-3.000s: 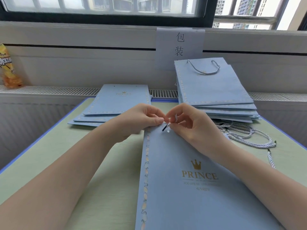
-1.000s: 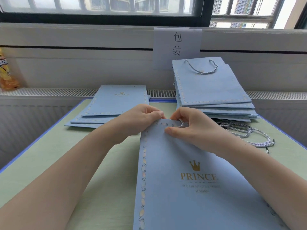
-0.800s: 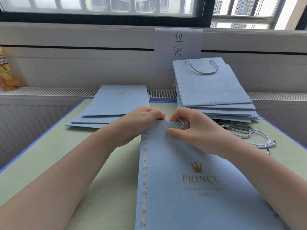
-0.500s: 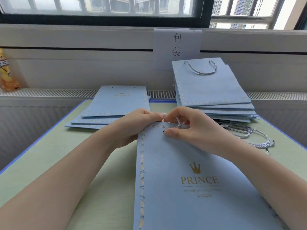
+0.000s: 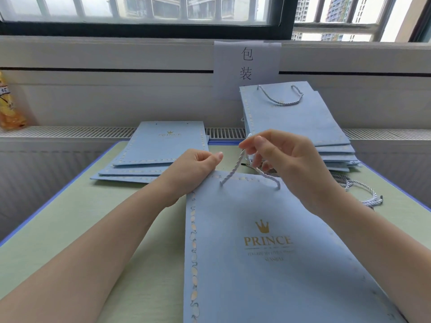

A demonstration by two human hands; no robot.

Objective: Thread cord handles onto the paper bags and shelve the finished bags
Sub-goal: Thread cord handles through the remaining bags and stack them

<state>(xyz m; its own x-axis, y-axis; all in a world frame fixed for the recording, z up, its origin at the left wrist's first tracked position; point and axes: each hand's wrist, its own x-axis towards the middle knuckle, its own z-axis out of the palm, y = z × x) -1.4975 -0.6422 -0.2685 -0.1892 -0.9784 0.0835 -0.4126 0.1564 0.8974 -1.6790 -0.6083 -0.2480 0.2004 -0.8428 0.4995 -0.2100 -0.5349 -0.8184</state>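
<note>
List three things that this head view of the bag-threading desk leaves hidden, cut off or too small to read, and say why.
1. Head view: the small print under PRINCE on the near bag is too small and blurred.
2. Where the cord runs inside the right hand is hidden by the fingers.
3. The yellow packet on the sill is cut by the left edge.
4. The paper sign: its foot is hidden behind the finished stack.

Paper sign (image 5: 247, 66) on wall; snack packet (image 5: 9, 103) on ledge.

Lying on the table (image 5: 70, 220): one bag (image 5: 268, 252) in front, two piles of bags (image 5: 161, 145) (image 5: 291, 117) behind, one bunch of cords (image 5: 359, 190) at its right.
</note>
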